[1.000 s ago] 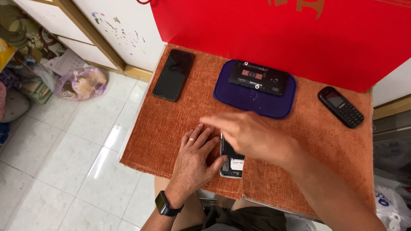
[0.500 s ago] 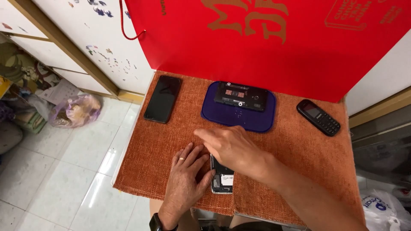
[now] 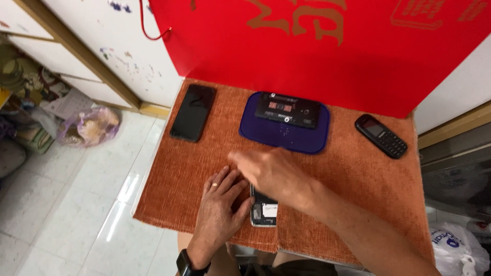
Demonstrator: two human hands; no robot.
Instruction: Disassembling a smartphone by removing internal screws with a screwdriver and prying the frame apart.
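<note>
The opened phone [image 3: 264,209], back off and insides showing, lies near the front edge of the orange mat [image 3: 353,189]. The left hand [image 3: 221,207] presses flat beside it, touching; the right hand [image 3: 271,173] hovers over it, fingers loose, grasping nothing. A careless nudge could tip it off that edge. A red sign [image 3: 307,51] with gold lettering stands behind.

Your left hand [image 3: 221,209] lies flat on the orange cloth [image 3: 179,174] at lower centre, touching an opened phone [image 3: 264,212]; your right hand [image 3: 271,174] crosses over it; above sit a black smartphone [image 3: 193,112], a blue mat [image 3: 266,135] and a keypad phone [image 3: 381,136].
</note>
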